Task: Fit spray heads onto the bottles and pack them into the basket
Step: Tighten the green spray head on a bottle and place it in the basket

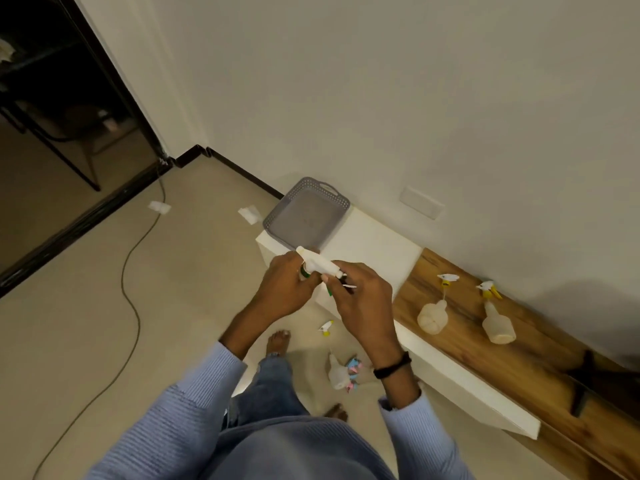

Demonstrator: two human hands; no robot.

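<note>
My left hand (282, 289) and my right hand (360, 299) meet in front of me around a white spray head with a green collar (320, 264). The left grips its collar end, the right pinches its nozzle and trigger end. Whether a bottle hangs below is hidden. An empty grey basket (273, 220) sits just beyond, on the end of a white shelf (374, 244). Two pale bottles (433, 317) (497, 327) lie on the wooden board (540, 341) at right, a yellow-white spray head (447, 278) (488, 289) beside each.
On the floor near my feet lie a third bottle (336, 374), a yellow spray head (326, 328) and a pink-blue spray head (355, 367). A cable (133, 306) snakes across the floor at left. Paper scraps (249, 213) lie near the basket. A black tool (583, 382) rests on the board.
</note>
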